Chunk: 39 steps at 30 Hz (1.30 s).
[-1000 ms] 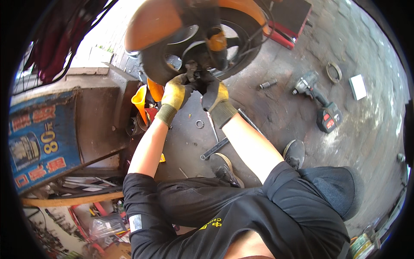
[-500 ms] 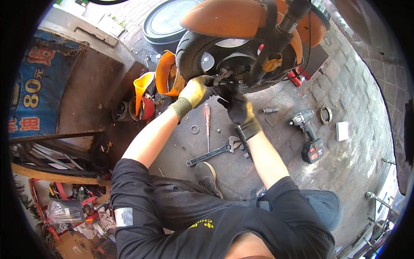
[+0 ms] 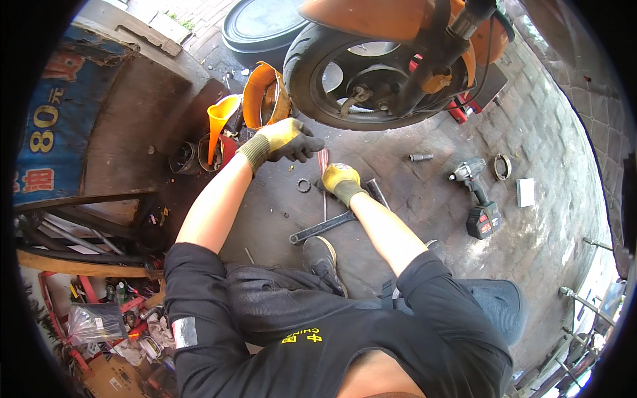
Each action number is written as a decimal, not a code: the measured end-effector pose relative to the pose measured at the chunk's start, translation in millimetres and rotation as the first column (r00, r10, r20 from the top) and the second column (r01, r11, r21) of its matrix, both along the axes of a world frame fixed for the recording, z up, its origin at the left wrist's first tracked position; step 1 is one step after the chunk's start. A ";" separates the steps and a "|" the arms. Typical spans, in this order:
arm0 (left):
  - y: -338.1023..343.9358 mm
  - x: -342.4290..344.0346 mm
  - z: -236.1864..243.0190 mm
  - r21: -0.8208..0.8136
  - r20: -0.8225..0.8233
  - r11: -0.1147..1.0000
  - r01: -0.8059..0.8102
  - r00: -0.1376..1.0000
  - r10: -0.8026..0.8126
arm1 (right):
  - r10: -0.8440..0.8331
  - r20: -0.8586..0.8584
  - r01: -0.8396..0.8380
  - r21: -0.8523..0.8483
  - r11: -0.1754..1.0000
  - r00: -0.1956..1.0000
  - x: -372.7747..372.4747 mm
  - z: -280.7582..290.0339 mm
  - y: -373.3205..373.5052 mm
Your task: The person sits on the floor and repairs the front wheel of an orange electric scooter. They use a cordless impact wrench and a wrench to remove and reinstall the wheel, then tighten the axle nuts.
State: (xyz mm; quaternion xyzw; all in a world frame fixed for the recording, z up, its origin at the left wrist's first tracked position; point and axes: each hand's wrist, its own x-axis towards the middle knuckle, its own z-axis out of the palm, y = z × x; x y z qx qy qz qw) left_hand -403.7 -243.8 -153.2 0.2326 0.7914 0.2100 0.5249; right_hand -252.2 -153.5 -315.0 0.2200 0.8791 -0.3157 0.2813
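Note:
My left hand (image 3: 290, 140), in a yellow and dark-grey work glove, hovers over the ground with its fingers stretched out, holding nothing. Close to its right, my right hand (image 3: 341, 181) is lowered and closed beside the red-and-clear handle of a screwdriver (image 3: 323, 160); what its fingers hold, if anything, is hidden. Under the right wrist lies an adjustable wrench (image 3: 318, 229), its jaw end covered. A dark metal tube (image 3: 378, 194) rests just right of that wrist. Beyond both hands stands a motorcycle wheel (image 3: 306, 99) with an orange fender (image 3: 371, 16), touched by neither hand.
On the paving at right lie a cordless impact wrench (image 3: 475, 189), a socket (image 3: 421, 158), a metal ring (image 3: 502, 166) and a white box (image 3: 525, 192). A toothed ring (image 3: 304, 186) lies near the screwdriver. Left are an orange funnel (image 3: 219, 123) and a cut orange container (image 3: 255, 99).
Both hands have left the wheel's hub area. My left hand drew back toward the left and opened; my right hand came down to the ground by the screwdriver. The hub parts are now uncovered.

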 end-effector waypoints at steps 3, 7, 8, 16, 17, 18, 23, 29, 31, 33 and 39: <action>-30.8 -11.7 3.3 -0.030 -0.021 0.996 -0.085 0.996 0.084 | -0.068 -0.012 0.069 0.064 0.996 0.998 -9.4 -13.5 -12.8; -56.6 -22.1 2.9 -0.051 -0.009 0.990 -0.130 0.992 0.130 | -0.060 -0.008 0.059 -0.031 0.998 0.998 -1.4 -6.6 -2.2; -58.8 -21.2 3.5 -0.059 -0.025 0.987 -0.147 0.989 0.146 | 0.055 -0.164 -0.056 -0.001 0.998 0.985 5.1 0.7 -0.1; -25.7 0.3 62.9 0.150 -0.015 0.983 -0.103 0.994 0.106 | 0.137 -0.558 -0.048 0.171 0.984 0.818 11.8 107.3 10.5; -23.3 1.8 76.9 0.202 -0.089 0.979 -0.039 0.994 0.058 | 0.130 -0.654 -0.015 0.180 0.984 0.746 9.9 117.2 13.9; -21.1 8.6 86.6 0.229 -0.161 0.973 -0.020 0.985 0.058 | 0.120 -0.638 -0.024 0.157 0.987 0.761 9.4 123.5 16.5; -38.6 -4.2 135.2 0.354 -0.243 0.926 -0.131 0.943 0.226 | 0.007 -0.972 0.086 0.028 0.996 0.235 9.6 105.6 30.2; -100.2 -62.9 142.0 0.786 0.109 0.515 -0.344 0.895 0.432 | -0.837 0.044 0.433 -0.870 0.236 0.546 50.2 57.1 79.2; -103.4 -73.8 133.7 0.798 -0.069 0.572 -0.191 0.913 0.402 | -0.824 0.007 0.411 -0.869 0.276 0.567 56.4 49.3 82.0; -100.3 -79.4 128.5 0.641 -0.581 0.709 0.294 0.790 0.197 | -0.832 0.030 0.424 -0.871 0.250 0.554 57.6 46.3 81.3; -80.2 -79.5 125.5 0.758 0.029 0.611 -0.228 0.948 0.317 | -0.840 -0.022 0.369 -0.892 0.262 0.543 62.1 46.6 88.9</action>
